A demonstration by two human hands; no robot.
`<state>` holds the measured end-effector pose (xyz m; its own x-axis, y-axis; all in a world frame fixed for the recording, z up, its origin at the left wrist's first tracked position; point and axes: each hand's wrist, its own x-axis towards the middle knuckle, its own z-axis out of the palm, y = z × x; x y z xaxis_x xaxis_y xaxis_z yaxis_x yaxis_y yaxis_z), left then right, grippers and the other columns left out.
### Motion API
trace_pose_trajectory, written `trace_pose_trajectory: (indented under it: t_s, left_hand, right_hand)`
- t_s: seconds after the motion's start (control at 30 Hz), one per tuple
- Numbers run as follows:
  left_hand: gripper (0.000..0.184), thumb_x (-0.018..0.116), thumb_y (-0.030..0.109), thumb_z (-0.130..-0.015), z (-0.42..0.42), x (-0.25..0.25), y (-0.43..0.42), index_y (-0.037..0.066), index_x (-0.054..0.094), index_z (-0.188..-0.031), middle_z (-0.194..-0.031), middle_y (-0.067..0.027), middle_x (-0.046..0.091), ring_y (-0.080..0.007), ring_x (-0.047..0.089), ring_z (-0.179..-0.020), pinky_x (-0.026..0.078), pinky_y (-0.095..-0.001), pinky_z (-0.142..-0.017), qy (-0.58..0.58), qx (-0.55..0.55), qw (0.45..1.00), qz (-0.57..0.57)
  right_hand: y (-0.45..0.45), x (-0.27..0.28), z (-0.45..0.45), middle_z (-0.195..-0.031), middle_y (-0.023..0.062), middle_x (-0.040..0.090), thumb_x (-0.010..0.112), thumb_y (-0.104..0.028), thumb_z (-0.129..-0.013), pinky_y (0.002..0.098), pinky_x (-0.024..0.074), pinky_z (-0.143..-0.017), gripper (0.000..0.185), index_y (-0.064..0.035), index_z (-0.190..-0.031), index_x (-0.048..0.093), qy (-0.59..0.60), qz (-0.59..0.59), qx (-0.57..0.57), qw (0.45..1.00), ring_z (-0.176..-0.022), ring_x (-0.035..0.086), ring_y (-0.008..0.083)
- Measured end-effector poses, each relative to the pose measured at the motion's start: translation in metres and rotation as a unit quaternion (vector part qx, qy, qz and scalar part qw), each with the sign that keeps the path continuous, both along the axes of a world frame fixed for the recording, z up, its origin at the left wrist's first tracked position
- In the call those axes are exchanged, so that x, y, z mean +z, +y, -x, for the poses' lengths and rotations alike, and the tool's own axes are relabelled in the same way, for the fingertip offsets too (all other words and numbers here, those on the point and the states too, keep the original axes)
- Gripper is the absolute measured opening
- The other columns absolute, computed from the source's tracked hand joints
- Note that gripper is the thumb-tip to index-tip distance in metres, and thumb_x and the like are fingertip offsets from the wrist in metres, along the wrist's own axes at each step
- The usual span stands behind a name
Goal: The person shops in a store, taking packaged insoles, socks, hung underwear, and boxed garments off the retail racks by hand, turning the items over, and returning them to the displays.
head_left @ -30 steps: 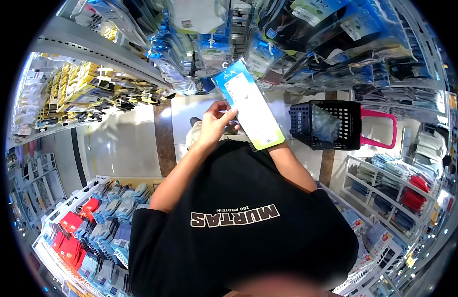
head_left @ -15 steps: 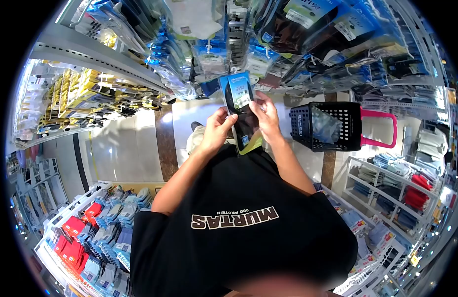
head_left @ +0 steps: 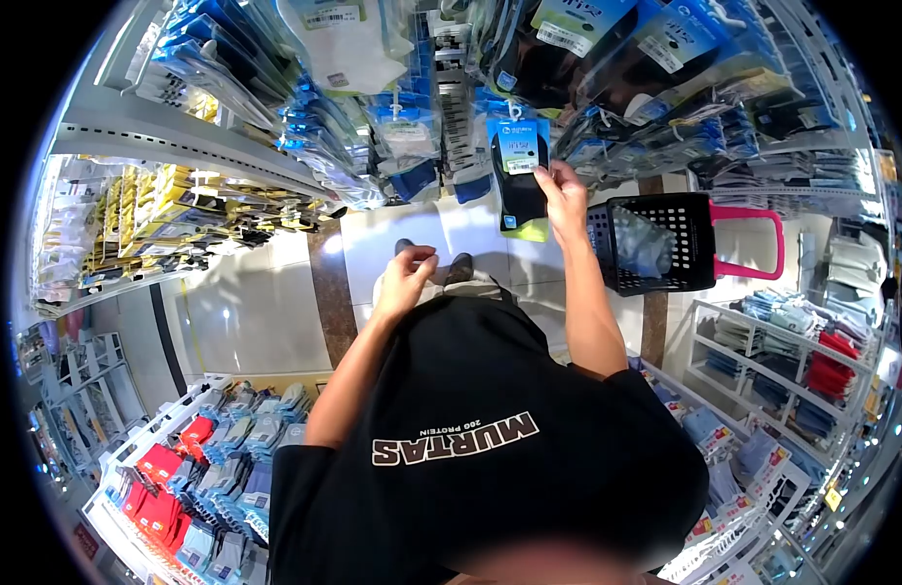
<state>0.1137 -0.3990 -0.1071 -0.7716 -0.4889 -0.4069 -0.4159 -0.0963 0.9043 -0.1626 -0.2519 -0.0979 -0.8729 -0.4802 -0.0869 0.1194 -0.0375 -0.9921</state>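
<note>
In the head view my right hand (head_left: 566, 200) grips the right edge of a sock pack (head_left: 525, 195), its thumb on the front and the other fingers behind. The pack has a blue header card with a white label, dark fabric below and a green bottom edge. It hangs upright at the front of a display rack, by a hook (head_left: 514, 109). My left hand (head_left: 407, 278) is held apart from it, low in front of my body. Its fingers are curled in, and nothing shows in them.
A black shopping basket (head_left: 655, 283) with a pink handle (head_left: 777, 249) stands on the floor to the right, a clear-wrapped item (head_left: 641, 244) inside. Hanging packs (head_left: 665, 58) crowd the rack ahead. Display bins (head_left: 168, 468) with folded goods lie behind me on both sides.
The sock pack has moved from close to my chest forward and right to the rack, carried by my right hand. My left hand has let go of it and drawn back.
</note>
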Motion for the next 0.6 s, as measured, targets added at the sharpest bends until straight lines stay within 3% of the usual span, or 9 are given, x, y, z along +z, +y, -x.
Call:
trace_pose_trajectory:
  t_s: [0.13, 0.2, 0.27, 0.33, 0.37, 0.43, 0.5, 0.53, 0.6]
  left_hand:
    - [0.031, 0.065, 0.023, -0.093, -0.03, -0.026, -0.026, -0.001, 0.063, -0.112, -0.095, -0.0077, 0.069, -0.0142, 0.066, -0.081, 0.052, -0.0269, -0.068, -0.025, 0.08, 0.996, 0.009]
    - [0.03, 0.065, 0.021, -0.092, -0.048, -0.046, -0.042, -0.005, 0.064, -0.107, -0.089, -0.0095, 0.069, -0.0152, 0.064, -0.075, 0.053, -0.0282, -0.069, -0.07, 0.125, 0.989, 0.022]
    - [0.027, 0.065, 0.02, -0.091, -0.074, -0.091, -0.059, -0.005, 0.066, -0.101, -0.084, -0.0103, 0.069, -0.0144, 0.064, -0.071, 0.052, -0.029, -0.067, -0.103, 0.106, 0.984, 0.103]
    - [0.026, 0.066, 0.02, -0.09, -0.101, -0.135, -0.072, -0.005, 0.066, -0.1, -0.085, -0.011, 0.069, -0.0144, 0.064, -0.071, 0.052, -0.0296, -0.068, -0.13, 0.088, 0.983, 0.091]
    - [0.027, 0.066, 0.021, -0.088, -0.116, -0.161, -0.076, -0.005, 0.068, -0.097, -0.081, -0.0109, 0.069, -0.0146, 0.064, -0.069, 0.052, -0.0297, -0.067, -0.162, 0.095, 0.98, 0.059]
    - [0.03, 0.067, 0.025, -0.085, -0.14, -0.181, -0.086, -0.004, 0.069, -0.091, -0.075, -0.0103, 0.068, -0.0157, 0.063, -0.066, 0.052, -0.0302, -0.064, -0.234, 0.059, 0.97, 0.04]
    - [0.032, 0.066, 0.027, -0.081, -0.156, -0.193, -0.092, -0.004, 0.071, -0.087, -0.069, -0.0095, 0.067, -0.0172, 0.064, -0.062, 0.052, -0.0312, -0.061, -0.288, 0.0, 0.952, 0.1]
    - [0.033, 0.065, 0.028, -0.08, -0.165, -0.208, -0.094, -0.003, 0.072, -0.086, -0.067, -0.0091, 0.067, -0.0177, 0.064, -0.06, 0.052, -0.0318, -0.06, -0.304, -0.014, 0.942, 0.145]
    - [0.028, 0.064, 0.024, -0.082, -0.159, -0.219, -0.101, -0.001, 0.073, -0.092, -0.067, -0.0096, 0.067, -0.0173, 0.065, -0.06, 0.052, -0.0321, -0.059, -0.327, -0.018, 0.935, 0.133]
  right_hand:
    - [-0.021, -0.008, 0.009, -0.087, -0.0005, 0.065, 0.07, -0.013, -0.09, 0.0211, 0.0425, -0.071, 0.019, -0.0013, -0.105, 0.066, -0.032, -0.022, -0.009, 0.999, -0.078, 0.055, 0.0057]
    - [-0.027, -0.018, 0.014, -0.087, -0.0006, 0.065, 0.07, -0.013, -0.09, 0.0209, 0.0422, -0.071, 0.019, -0.0017, -0.105, 0.066, -0.053, -0.034, -0.01, 0.998, -0.078, 0.055, 0.0059]
    - [-0.034, -0.037, 0.019, -0.089, -0.0012, 0.066, 0.07, -0.015, -0.09, 0.0193, 0.0426, -0.073, 0.016, -0.003, -0.099, 0.066, -0.072, 0.029, -0.004, 0.997, -0.079, 0.057, 0.0047]
    - [-0.037, -0.044, 0.019, -0.09, -0.0011, 0.067, 0.07, -0.017, -0.09, 0.0188, 0.0428, -0.075, 0.016, -0.0032, -0.097, 0.066, -0.08, -0.038, -0.02, 0.996, -0.082, 0.058, 0.0044]
    - [-0.036, -0.057, 0.021, -0.097, 0.0024, 0.067, 0.071, -0.017, -0.089, 0.0208, 0.0447, -0.081, 0.023, -0.0009, -0.103, 0.064, -0.085, -0.048, -0.015, 0.995, -0.09, 0.06, 0.0079]
    - [-0.032, -0.089, 0.017, -0.098, 0.0067, 0.068, 0.075, -0.023, -0.085, 0.0245, 0.0469, -0.081, 0.031, -0.0005, -0.103, 0.065, -0.097, 0.01, -0.06, 0.993, -0.09, 0.062, 0.013]
    - [-0.016, -0.149, 0.02, -0.102, 0.0108, 0.067, 0.079, -0.027, -0.08, 0.0303, 0.0486, -0.083, 0.041, 0.0005, -0.106, 0.064, -0.023, -0.072, -0.096, 0.993, -0.094, 0.062, 0.0194]
    - [-0.012, -0.108, 0.003, -0.103, 0.0106, 0.067, 0.079, -0.026, -0.079, 0.0328, 0.0487, -0.084, 0.041, -0.0008, -0.108, 0.065, -0.017, -0.185, -0.085, 0.979, -0.096, 0.06, 0.019]
    - [0.006, -0.126, -0.013, -0.096, 0.0073, 0.067, 0.074, -0.019, -0.084, 0.0296, 0.0509, -0.076, 0.039, -0.0024, -0.117, 0.062, -0.067, -0.269, -0.009, 0.961, -0.084, 0.062, 0.0162]
